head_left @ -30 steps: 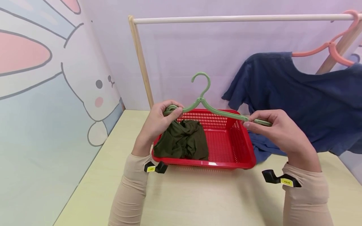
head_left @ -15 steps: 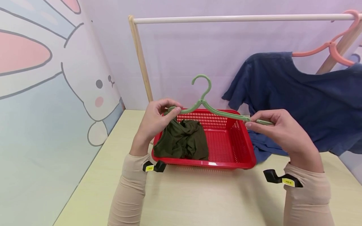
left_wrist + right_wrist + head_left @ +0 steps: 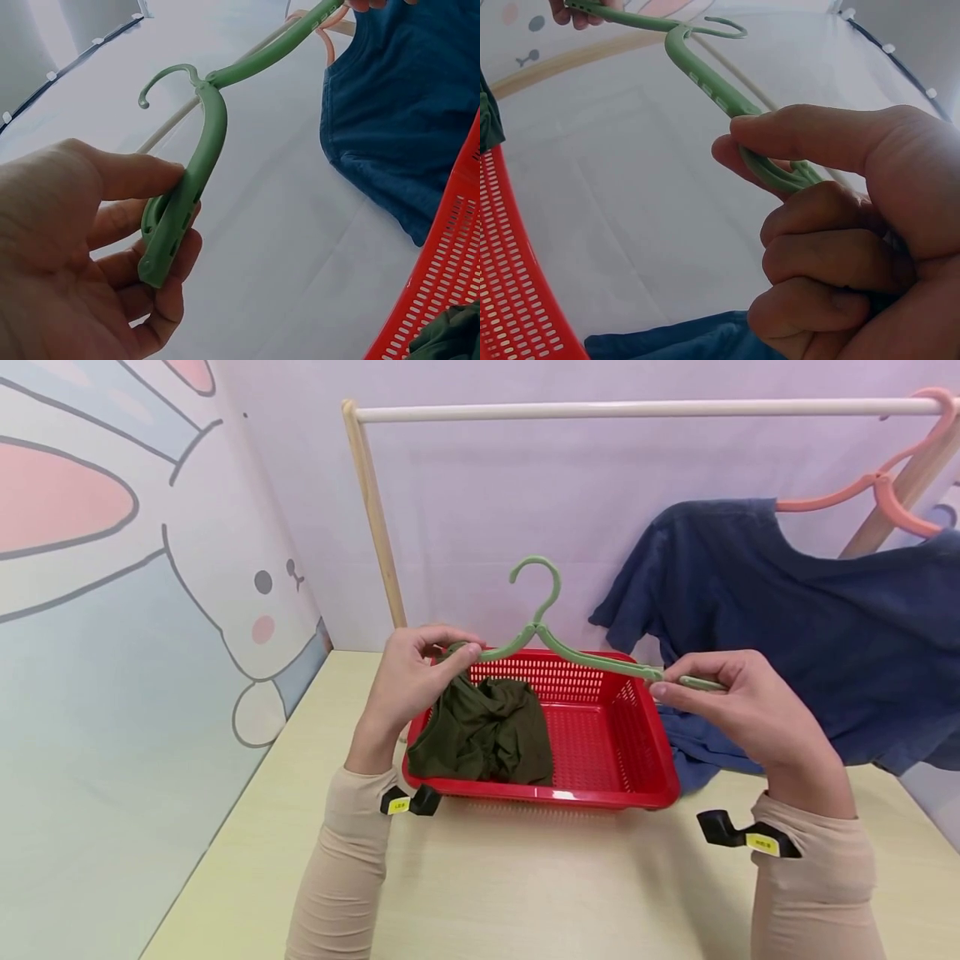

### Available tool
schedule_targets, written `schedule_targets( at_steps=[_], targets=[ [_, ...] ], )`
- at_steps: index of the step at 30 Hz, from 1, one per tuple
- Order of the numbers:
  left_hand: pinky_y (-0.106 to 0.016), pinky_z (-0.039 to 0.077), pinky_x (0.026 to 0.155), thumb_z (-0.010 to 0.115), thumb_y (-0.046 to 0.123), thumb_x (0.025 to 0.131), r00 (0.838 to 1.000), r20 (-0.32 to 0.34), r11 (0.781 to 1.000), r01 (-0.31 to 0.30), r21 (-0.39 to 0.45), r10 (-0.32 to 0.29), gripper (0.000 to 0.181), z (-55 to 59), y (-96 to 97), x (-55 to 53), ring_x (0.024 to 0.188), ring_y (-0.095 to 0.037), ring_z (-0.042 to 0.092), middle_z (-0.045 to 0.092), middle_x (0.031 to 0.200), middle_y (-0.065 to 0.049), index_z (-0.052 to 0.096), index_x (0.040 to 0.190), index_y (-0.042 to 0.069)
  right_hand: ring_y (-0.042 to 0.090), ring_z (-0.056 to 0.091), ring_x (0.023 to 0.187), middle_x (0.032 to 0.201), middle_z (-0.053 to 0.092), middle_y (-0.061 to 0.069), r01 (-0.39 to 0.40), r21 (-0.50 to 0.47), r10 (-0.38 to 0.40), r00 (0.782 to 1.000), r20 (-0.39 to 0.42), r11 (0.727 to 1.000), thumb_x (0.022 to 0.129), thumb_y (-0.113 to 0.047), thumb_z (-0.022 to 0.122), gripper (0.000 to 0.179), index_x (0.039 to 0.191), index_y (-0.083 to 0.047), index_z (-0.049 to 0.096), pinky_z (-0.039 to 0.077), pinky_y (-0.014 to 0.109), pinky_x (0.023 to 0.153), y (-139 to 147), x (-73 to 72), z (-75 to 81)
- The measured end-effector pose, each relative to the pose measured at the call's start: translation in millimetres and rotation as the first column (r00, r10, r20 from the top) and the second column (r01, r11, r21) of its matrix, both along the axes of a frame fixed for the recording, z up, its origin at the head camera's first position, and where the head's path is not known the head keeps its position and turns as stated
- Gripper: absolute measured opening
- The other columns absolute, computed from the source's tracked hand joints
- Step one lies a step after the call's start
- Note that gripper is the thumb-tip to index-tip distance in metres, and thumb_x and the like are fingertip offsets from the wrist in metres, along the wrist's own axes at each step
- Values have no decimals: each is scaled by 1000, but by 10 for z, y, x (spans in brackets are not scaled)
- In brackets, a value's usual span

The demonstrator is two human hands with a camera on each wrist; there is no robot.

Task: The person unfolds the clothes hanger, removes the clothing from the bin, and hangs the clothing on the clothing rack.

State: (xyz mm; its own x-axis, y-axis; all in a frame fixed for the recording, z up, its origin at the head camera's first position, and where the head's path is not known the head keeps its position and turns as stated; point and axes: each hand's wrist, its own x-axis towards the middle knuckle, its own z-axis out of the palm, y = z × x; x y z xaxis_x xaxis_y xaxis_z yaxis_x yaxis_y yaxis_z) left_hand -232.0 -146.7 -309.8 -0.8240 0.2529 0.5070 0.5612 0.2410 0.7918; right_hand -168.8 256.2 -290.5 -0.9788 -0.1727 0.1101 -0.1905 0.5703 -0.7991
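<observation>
A green plastic clothes hanger [image 3: 577, 657] is held up by both hands above the back of a red basket [image 3: 540, 792], its hook pointing up. My left hand [image 3: 417, 675] pinches the hanger's left arm between thumb and fingers; the left wrist view shows that folded arm end [image 3: 166, 236] in the grip. On the other side my right hand [image 3: 738, 706] pinches the right arm near its end, with a short green piece sticking up behind the fingertips. Inside the basket's left half lies a crumpled dark green garment [image 3: 487, 735].
A white rail [image 3: 600, 412] on wooden posts [image 3: 372, 518] spans the back. From its right end hangs a navy T-shirt [image 3: 750, 585] on a pink hanger [image 3: 892, 502]. Blue cloth [image 3: 693, 747] lies behind the basket's right side. A rabbit-printed wall [image 3: 210, 602] stands at left.
The green hanger has dropped slightly and shifted a little to the right. My left hand has moved slightly left along its arm; the basket and garments have stayed in place.
</observation>
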Motion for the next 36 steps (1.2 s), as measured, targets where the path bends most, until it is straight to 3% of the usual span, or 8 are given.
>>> schedule_targets(
  at_steps=[7, 16, 26, 36],
  targets=[
    [-33, 37, 64, 83, 17, 102, 1000, -16, 999, -24, 35, 24, 15, -3, 20, -3, 75, -22, 52, 74, 85, -7, 88, 110, 5, 24, 62, 99, 91, 78, 6, 2, 6, -2, 1000, -7, 1000, 105, -31, 81, 22, 116, -12, 83, 57, 31, 73, -2, -9, -1],
    [-28, 37, 58, 81, 18, 104, 998, -9, 994, -58, 94, 59, 13, -9, 23, -5, 68, -21, 51, 69, 81, -18, 88, 109, 8, 23, 58, 89, 84, 76, 7, 11, -2, -11, 1000, -8, 1000, 105, -30, 81, 23, 117, -11, 83, 54, 32, 70, 2, -20, -7],
    [-28, 50, 70, 78, 16, 106, 999, 4, 984, -50, 173, 50, 17, 3, 1, 0, 81, -23, 62, 80, 101, -6, 84, 115, 3, 23, 61, 93, 82, 75, 7, 11, -14, -11, 1000, -2, 1000, 105, -30, 81, 24, 117, -10, 83, 57, 30, 74, 9, -16, -6],
    [-29, 54, 74, 75, 14, 108, 998, 27, 977, -57, 204, 53, 18, 19, -40, -3, 86, -22, 69, 79, 95, -2, 80, 116, -2, 24, 66, 107, 98, 82, 4, 39, -61, -38, 999, 15, 997, 104, -29, 82, 26, 120, -8, 84, 62, 31, 80, 52, 4, -6]
  ],
)
